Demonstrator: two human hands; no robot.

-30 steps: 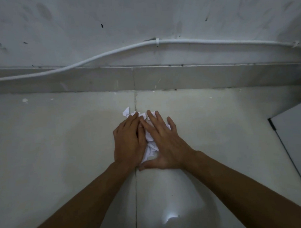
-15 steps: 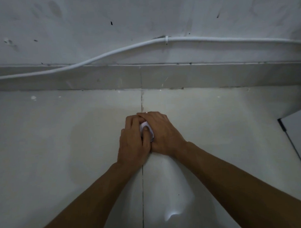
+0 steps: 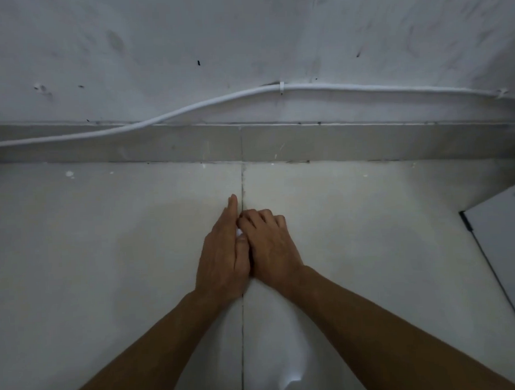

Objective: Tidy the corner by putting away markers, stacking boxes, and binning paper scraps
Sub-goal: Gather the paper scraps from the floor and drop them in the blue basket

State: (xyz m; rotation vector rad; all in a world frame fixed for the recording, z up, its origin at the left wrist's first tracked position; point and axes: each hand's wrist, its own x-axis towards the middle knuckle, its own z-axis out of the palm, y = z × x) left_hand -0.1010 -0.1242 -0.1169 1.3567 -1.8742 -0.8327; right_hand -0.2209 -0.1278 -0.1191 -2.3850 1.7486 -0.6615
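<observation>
The paper scraps (image 3: 239, 232) are on the tiled floor (image 3: 106, 258), enclosed between both hands; only a small white sliver shows in the gap between them. One second ago both hands lay flat with fingers spread over the crumpled paper, and white edges projected past the fingertips. Half a second ago both hands were curled round the wad. Now the left hand (image 3: 222, 260) has its fingers straight and together, pointing toward the wall (image 3: 245, 34), with its thumb side pressed against the right hand. The right hand (image 3: 271, 248) has its fingers curled tightly over the scraps, knuckles up. The hands hide nearly all of the paper, so its shape cannot be determined. The hands sit over a floor tile joint (image 3: 243, 341) that runs toward the skirting (image 3: 365, 141). A white cable (image 3: 189, 109) is clipped along the wall above the skirting and sags to the left. A white panel (image 3: 505, 230) with a dark edge lies at the right border, well apart from the hands. A small white speck (image 3: 69, 173) lies near the skirting at left.
</observation>
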